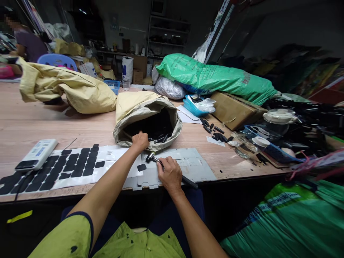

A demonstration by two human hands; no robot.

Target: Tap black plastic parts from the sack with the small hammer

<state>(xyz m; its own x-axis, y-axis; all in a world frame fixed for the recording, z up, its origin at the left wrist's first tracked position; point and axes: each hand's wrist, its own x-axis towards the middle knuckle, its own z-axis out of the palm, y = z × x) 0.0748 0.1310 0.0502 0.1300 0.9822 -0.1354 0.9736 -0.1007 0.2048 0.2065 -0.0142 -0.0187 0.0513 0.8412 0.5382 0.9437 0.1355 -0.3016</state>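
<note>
My left hand (140, 140) reaches into the mouth of an open woven sack (121, 133) lying on the wooden table; its fingers curl down among the small black parts (160, 137) inside, and what they grip is hidden. My right hand (169, 173) is closed on the black handle of a small hammer (188, 181), whose metal head (149, 156) rests on a grey metal plate (193, 166) at the table's front edge. One black pad (141, 167) lies loose on the plate beside the hammer head.
A white sheet of several black pads (67, 168) lies left, with a white remote-like device (36, 154). A yellow sack (67, 87), green sack (215, 77), cardboard box (233, 109), loose black parts (219, 136) and blue trays (268, 143) crowd the back and right. Another person (27, 43) sits far left.
</note>
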